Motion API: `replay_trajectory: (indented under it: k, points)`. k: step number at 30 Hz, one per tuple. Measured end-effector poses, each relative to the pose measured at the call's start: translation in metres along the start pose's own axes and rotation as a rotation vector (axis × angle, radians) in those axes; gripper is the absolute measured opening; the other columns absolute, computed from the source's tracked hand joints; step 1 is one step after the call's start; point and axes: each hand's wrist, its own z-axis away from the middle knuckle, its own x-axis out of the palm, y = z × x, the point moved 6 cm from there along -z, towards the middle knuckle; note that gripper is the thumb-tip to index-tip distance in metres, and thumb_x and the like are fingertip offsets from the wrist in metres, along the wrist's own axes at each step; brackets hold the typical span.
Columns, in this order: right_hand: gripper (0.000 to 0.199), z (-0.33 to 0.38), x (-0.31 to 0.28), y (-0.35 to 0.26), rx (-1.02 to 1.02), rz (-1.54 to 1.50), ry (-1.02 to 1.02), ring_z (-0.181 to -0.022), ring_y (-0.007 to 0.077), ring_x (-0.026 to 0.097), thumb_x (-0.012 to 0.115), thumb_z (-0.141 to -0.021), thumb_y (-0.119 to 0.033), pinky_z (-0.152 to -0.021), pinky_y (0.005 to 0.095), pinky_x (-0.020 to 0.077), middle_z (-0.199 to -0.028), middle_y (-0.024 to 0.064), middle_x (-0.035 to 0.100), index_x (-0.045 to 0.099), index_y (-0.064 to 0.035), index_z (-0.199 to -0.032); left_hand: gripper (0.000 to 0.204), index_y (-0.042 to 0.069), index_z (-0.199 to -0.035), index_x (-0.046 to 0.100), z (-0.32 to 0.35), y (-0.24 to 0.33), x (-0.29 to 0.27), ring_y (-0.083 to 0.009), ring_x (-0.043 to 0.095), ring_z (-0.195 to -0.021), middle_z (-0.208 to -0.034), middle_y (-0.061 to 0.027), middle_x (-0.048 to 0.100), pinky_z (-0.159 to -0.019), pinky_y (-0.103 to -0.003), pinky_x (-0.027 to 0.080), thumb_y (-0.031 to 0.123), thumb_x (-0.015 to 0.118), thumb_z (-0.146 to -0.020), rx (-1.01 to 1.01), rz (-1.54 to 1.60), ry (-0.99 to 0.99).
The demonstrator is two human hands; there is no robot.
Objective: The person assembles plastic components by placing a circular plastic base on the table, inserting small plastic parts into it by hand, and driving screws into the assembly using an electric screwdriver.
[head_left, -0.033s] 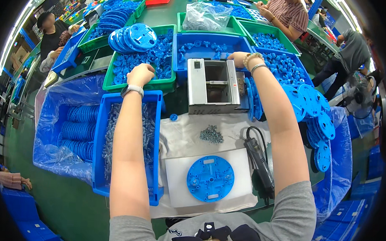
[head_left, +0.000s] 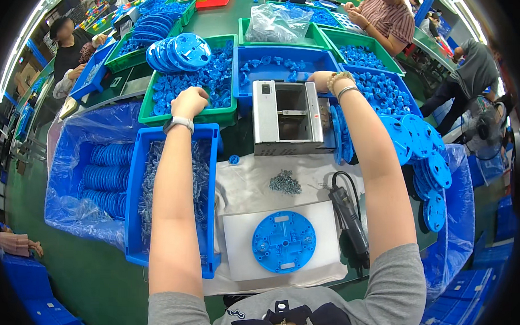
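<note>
My left hand [head_left: 189, 101] is at the near side of a green bin [head_left: 230, 113] full of small blue plastic parts [head_left: 214, 83]; its fingers are curled, and whatever is in them is hidden. Behind a metal box with an open top [head_left: 290, 115], my right hand [head_left: 322, 83] reaches in at the right end of a blue tray [head_left: 281, 52] with scattered blue parts. Its fingers are bent together, the tips partly out of sight. A round blue plastic disc [head_left: 283, 242] lies on a white pad [head_left: 323, 250] in front of me, away from both hands.
A heap of small screws [head_left: 285, 182] lies on the cloth beside a black electric screwdriver [head_left: 349, 226]. Under my left forearm stands a blue bin [head_left: 130, 227] of clear parts. Stacked blue discs [head_left: 434, 163] stand at right. Co-workers sit across the table.
</note>
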Motion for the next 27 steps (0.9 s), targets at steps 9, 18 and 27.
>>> replay_trajectory:
  k: [9, 18, 27]
  points:
    - [0.036, 0.008, -0.008, 0.023, 0.434, 0.273, 0.024, -0.114, 0.0386, 0.062, 0.057, -0.087, -0.015, -0.091, 0.0505, 0.0526, -0.125, 0.0185, 0.064, 0.067, -0.0115, -0.121, 0.031, 0.02, -0.104, 0.073, 0.004, 0.002, -0.006, -0.0345, 0.064, -0.102, -0.108, -0.0155, 0.067, -0.09, -0.044, 0.05, 0.01, 0.051, -0.084, 0.125, 0.083, 0.204]
    - [0.031, 0.058, -0.052, 0.005, 0.067, -0.585, 0.414, -0.071, 0.0152, 0.069, 0.08, -0.077, -0.023, -0.063, 0.0298, 0.0568, -0.088, 0.0086, 0.071, 0.071, -0.0076, -0.102, 0.025, 0.008, -0.09, 0.076, 0.001, 0.0, -0.008, -0.0382, 0.062, -0.097, -0.099, -0.0241, 0.063, -0.09, -0.046, 0.05, 0.014, 0.052, -0.085, 0.297, -0.036, 0.372]
    - [0.028, 0.2, -0.041, -0.048, -0.375, -1.16, 0.43, -0.078, 0.0079, 0.064, 0.078, -0.081, -0.014, -0.068, 0.0235, 0.0537, -0.099, 0.0035, 0.065, 0.066, -0.0034, -0.105, 0.016, 0.01, -0.09, 0.074, -0.015, -0.018, -0.014, -0.0342, 0.064, -0.092, -0.092, -0.0194, 0.065, -0.083, -0.043, 0.051, 0.012, 0.066, -0.075, 0.325, 0.138, 0.425]
